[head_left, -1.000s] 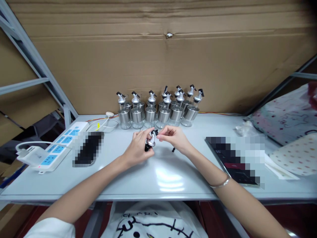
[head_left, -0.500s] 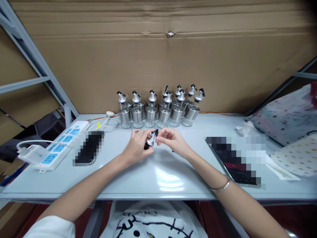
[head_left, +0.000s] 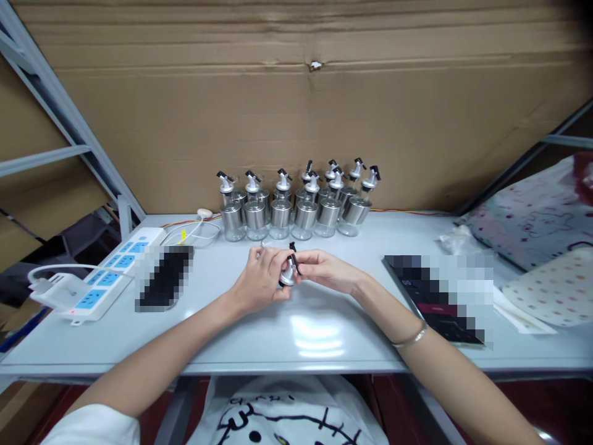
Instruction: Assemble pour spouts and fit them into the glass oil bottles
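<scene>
Over the middle of the table, my left hand [head_left: 263, 275] is closed around a pour spout [head_left: 288, 274] with a silver body and black parts. My right hand [head_left: 327, 270] meets it from the other side, thumb and fingers pinched at the spout's black flap. Part of the spout is hidden behind my fingers. Just beyond my hands stands a group of glass bottles with steel sleeves [head_left: 306, 215]. The bottles I can see clearly carry silver spouts with black flaps, like the one I hold.
To the left lie a white power strip [head_left: 151, 237] with a plugged-in charger [head_left: 60, 290] and a blurred dark phone [head_left: 167, 278]. A dark tablet [head_left: 430, 296] lies right, near a patterned cloth bag [head_left: 519, 210]. Cardboard [head_left: 222, 111] rises behind the table [head_left: 222, 346].
My right hand has turned and come in closer, its fingers now at the spout's flap. The spout has shifted slightly right and towards me within my left hand. The bottles stand as before.
</scene>
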Available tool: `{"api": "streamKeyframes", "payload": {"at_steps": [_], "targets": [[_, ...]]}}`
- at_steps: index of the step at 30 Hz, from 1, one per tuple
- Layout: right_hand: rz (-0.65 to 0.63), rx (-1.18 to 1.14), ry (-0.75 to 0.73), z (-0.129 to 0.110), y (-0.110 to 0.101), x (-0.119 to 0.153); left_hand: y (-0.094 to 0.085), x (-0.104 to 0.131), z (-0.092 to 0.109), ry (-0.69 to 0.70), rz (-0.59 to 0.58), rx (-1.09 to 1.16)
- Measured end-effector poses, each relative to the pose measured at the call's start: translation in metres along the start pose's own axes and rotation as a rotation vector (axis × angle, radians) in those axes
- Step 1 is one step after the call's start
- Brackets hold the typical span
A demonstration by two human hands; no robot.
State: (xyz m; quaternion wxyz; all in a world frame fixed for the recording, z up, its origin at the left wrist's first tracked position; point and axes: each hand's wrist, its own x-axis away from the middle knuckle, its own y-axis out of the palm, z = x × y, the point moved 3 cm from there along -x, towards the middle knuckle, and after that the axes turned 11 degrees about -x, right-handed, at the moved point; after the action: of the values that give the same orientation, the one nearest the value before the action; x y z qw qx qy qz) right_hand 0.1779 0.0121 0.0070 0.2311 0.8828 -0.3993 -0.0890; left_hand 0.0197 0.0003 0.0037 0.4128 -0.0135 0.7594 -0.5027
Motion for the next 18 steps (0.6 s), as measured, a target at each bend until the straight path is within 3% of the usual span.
{"api": "streamKeyframes", "payload": {"at_steps": [10,18], "targets": [[-0.043,0.146,-0.114,-0.0038,0.0032,0.0004,0.0005,-0.0007,0.0023,0.047,0.035,-0.118],[-0.031,0.197,-0.154,-0.0045,0.0022,0.0005,-0.0017,-0.002,-0.0001,0.011,-0.024,-0.026]]}}
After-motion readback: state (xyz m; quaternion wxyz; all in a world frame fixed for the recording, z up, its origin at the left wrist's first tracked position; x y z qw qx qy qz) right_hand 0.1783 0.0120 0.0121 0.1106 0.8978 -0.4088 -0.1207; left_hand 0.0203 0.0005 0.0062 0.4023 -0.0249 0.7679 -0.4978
